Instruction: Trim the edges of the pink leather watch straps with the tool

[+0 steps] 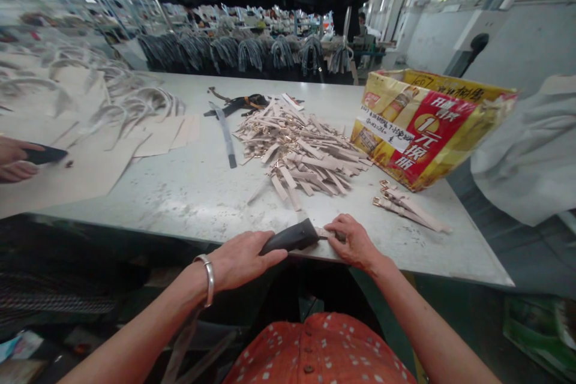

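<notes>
My left hand (240,259), with a silver bangle on the wrist, is closed round a black flat tool (291,236) at the table's near edge. The tool's wide end lies on a small beige strap piece (324,232). My right hand (353,242) pins that strap piece down on the table with bent fingers. Just beyond lies a big heap of beige straps with gold buckles (299,153). A few more buckled straps (405,205) lie to the right of my right hand.
A yellow and red cardboard box (429,126) stands at the right on the grey table (193,186). Black straps (238,105) lie further back. Beige sheets (90,162) cover the left, where another person's hand (15,159) holds a dark tool. White cloth (531,150) hangs at far right.
</notes>
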`<state>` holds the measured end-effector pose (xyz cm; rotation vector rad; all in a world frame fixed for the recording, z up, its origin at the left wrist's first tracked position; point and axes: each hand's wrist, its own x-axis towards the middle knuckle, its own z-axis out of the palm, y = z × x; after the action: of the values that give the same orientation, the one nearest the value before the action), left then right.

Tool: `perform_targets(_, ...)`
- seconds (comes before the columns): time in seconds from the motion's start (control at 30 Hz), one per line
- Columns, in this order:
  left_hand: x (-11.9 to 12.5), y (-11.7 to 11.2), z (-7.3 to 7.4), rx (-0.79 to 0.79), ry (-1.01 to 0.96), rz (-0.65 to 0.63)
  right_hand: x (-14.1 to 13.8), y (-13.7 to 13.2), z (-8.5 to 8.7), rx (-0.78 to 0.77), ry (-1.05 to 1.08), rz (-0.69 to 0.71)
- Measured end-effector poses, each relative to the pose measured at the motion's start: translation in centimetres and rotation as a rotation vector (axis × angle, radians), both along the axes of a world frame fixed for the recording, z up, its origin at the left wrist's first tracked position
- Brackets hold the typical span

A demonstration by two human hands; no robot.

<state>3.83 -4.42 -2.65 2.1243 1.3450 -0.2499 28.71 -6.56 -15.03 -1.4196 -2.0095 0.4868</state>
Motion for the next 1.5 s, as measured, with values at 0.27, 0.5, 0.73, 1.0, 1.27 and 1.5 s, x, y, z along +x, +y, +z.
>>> perform_targets(0.27,-0.2,0.6,-1.0,0.137,0.079,-0.122,0.3,0.0,-0.4,-0.028,0.051,-0.022)
perform_targets(0.5,1.9,0.7,-1.3,0.188,0.092,-0.178,0.6,-0.1,0.0,-0.067,0.087,0.029)
perform_targets(0.73,2.0,2.2,-0.7,0.103,0.082,-0.165,0.9,-0.2,-0.1,-0.076,0.159,0.025)
perform_targets(1.0,1.1,1.9,-0.4,0.101,0.131,-0.184,0.7,0.0,-0.4,-0.081,0.159,-0.002)
perform_targets(1.27,3.1,2.5,-1.2,0.177,0.126,-0.21,0.9,-0.3,-0.5,-0.106,0.178,-0.015)
perform_targets(1.5,0.6,2.0,-0.5,0.105,0.119,-0.16,0.9,-0.1,-0.8,-0.088,0.164,-0.013)
